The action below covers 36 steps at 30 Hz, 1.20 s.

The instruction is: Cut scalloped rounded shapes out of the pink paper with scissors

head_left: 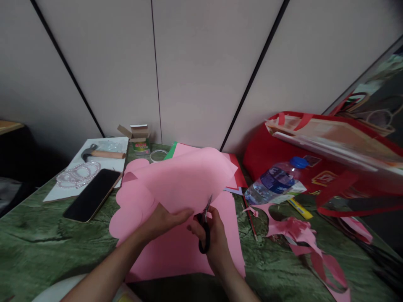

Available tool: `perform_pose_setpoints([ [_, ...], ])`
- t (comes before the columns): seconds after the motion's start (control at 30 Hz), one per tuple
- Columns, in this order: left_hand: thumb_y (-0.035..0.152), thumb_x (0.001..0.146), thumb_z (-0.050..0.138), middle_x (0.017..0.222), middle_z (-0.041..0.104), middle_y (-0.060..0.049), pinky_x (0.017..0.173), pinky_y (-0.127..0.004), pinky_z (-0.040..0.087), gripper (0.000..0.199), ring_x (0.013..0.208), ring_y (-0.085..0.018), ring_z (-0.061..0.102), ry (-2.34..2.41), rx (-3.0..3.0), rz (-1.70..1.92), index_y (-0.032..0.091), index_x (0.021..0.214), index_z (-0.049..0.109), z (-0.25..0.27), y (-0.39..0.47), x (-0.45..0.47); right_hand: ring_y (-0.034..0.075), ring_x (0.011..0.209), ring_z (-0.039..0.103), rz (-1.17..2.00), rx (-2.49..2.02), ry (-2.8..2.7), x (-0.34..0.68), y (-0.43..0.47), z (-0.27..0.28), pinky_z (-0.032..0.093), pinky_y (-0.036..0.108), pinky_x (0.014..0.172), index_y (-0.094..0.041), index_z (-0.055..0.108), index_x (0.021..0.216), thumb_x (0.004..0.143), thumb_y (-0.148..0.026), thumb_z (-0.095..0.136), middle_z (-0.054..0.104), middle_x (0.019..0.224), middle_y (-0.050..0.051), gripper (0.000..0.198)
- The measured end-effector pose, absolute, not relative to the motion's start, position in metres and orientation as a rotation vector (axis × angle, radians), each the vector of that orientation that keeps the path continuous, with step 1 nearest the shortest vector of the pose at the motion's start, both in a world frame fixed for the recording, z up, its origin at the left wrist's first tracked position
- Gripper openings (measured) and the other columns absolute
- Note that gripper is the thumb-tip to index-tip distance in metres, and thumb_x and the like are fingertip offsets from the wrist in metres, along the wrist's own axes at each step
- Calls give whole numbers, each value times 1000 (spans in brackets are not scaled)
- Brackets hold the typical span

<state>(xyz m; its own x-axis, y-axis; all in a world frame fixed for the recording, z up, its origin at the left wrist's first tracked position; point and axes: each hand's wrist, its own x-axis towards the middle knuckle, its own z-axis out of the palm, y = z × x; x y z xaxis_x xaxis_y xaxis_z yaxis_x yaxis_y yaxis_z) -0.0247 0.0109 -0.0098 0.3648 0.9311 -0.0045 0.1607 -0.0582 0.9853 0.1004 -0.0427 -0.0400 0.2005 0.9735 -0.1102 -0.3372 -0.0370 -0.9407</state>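
Observation:
My left hand (163,221) pinches the near edge of a large pink paper sheet (182,180), holding it raised and curled over the table. My right hand (214,237) grips black-handled scissors (205,228), whose blades point up into the lower edge of that sheet. A second pink sheet (176,251) lies flat under both hands on the green marble-patterned table (37,239).
A black phone (92,195), bead bracelets (77,174) and a hammer (100,154) lie at the left. A plastic water bottle (273,179), pink paper scraps (299,235), a yellow glue stick (299,208) and a red bag (330,155) are at the right. A small open box (138,136) stands by the wall.

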Motion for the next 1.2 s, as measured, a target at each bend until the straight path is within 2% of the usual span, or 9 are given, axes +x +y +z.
perform_pose_setpoints([
  [0.37,21,70,58,72,63,-1,55,-25,46,13,65,-16,59,1023,1506,840,16,83,56,-8,11,-25,11,45,50,1184,-1141,-763,98,-41,-44,41,25,46,-23,39,80,60,-33,69,52,55,-8,37],
  [0.53,22,69,58,74,63,-3,58,-28,47,15,69,-18,59,1054,1509,849,15,83,57,-11,12,-26,11,44,50,1196,-1115,-773,99,-40,-46,42,26,46,-23,39,82,62,-29,67,53,55,-8,35],
  [0.67,24,69,60,70,62,-3,61,-28,47,10,74,-19,59,1053,1494,836,16,68,55,-13,13,-28,12,44,53,1231,-1143,-769,101,-40,-42,41,24,43,-23,37,82,61,-27,67,53,54,-9,36],
  [0.8,26,69,59,61,59,-2,61,-28,47,15,73,-20,59,1049,1487,818,16,60,52,-12,14,-29,13,44,55,1242,-1161,-793,101,-40,-39,41,24,43,-23,37,82,62,-24,65,52,53,-9,34],
  [0.97,27,68,60,54,55,0,60,-28,47,16,72,-20,58,1068,1481,812,17,60,52,-11,13,-29,12,43,52,1250,-1170,-787,102,-42,-38,41,24,44,-23,37,82,63,-24,65,51,52,-10,34],
  [1.2,29,68,61,61,57,0,58,-28,47,15,70,-19,58,1064,1454,834,17,72,53,-11,13,-30,11,40,51,1258,-1189,-774,101,-41,-32,41,25,43,-22,36,81,62,-26,65,49,49,-11,35],
])
